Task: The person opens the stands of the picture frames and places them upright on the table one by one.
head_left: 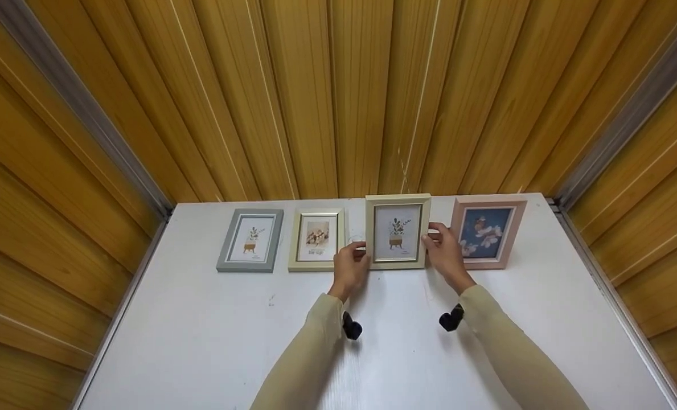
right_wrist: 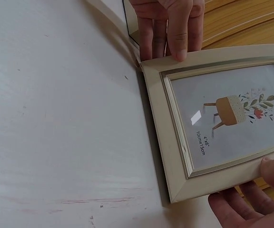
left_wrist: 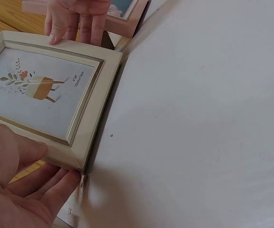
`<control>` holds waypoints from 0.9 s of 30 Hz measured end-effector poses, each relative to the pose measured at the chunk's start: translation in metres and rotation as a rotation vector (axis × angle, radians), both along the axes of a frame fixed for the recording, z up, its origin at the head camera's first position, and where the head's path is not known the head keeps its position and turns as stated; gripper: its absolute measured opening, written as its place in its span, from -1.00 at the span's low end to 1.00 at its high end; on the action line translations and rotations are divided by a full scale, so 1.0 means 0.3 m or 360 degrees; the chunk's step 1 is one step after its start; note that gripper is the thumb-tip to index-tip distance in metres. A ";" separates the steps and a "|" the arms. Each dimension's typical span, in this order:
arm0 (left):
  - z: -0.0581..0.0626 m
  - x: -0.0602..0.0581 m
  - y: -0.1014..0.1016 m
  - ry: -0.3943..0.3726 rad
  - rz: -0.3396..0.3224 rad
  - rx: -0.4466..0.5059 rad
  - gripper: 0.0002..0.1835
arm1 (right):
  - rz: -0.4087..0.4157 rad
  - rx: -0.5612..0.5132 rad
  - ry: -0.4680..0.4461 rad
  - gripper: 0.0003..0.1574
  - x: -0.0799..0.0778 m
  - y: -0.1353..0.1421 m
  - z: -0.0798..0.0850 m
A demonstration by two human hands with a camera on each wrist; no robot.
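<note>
Both hands hold one cream picture frame between them, upright near the table's far edge. It has a silver inner edge and a print of a plant in a legged pot. My left hand grips its left side, thumb on the front and fingers behind, as the left wrist view shows. On the opposite side my right hand pinches the frame the same way. Just left of my left hand stands a smaller cream picture frame with a flower photo. Beside my right hand is a pink picture frame with white blossoms on blue.
A grey-blue picture frame stands at the left end of the row. The white table reaches back to a wood-panelled wall, with panelled walls on both sides. Black wrist cameras hang beneath the sleeves.
</note>
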State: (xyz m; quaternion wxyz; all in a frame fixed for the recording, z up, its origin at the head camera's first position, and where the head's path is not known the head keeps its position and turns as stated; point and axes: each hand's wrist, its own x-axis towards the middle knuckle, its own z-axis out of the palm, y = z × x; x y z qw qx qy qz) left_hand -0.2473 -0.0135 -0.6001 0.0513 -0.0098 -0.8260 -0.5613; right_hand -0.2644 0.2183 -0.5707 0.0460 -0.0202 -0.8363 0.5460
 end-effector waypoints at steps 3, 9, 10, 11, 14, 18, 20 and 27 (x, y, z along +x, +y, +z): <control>0.000 0.000 0.002 0.0005 -0.0015 -0.0006 -0.70 | -0.0001 0.0005 -0.0010 -0.54 0.002 0.003 0.000; -0.011 -0.005 -0.001 0.0086 -0.0013 -0.0072 -0.70 | 0.0017 0.0013 0.0005 -0.50 0.007 0.006 0.003; -0.012 -0.006 -0.001 0.0087 -0.0012 -0.0079 -0.70 | 0.0017 0.0017 0.0005 -0.50 0.006 0.006 0.002; -0.013 -0.006 -0.001 0.0083 -0.0012 -0.0079 -0.70 | 0.0013 0.0020 0.0004 -0.50 0.005 0.007 0.001; -0.013 -0.005 0.001 0.0074 -0.0009 -0.0071 -0.70 | -0.0007 0.0016 0.0005 -0.51 0.005 0.005 0.000; -0.005 -0.001 0.002 0.0061 -0.0008 -0.0045 -0.69 | 0.0005 -0.0013 -0.0008 -0.45 0.015 0.002 0.008; 0.002 0.001 0.000 0.0050 -0.0017 -0.0044 -0.66 | 0.0034 -0.0025 -0.0036 -0.39 0.025 0.000 0.018; 0.059 0.020 -0.036 0.0027 -0.0052 -0.0116 -0.55 | 0.0131 0.0093 -0.0157 -0.14 0.063 0.009 0.087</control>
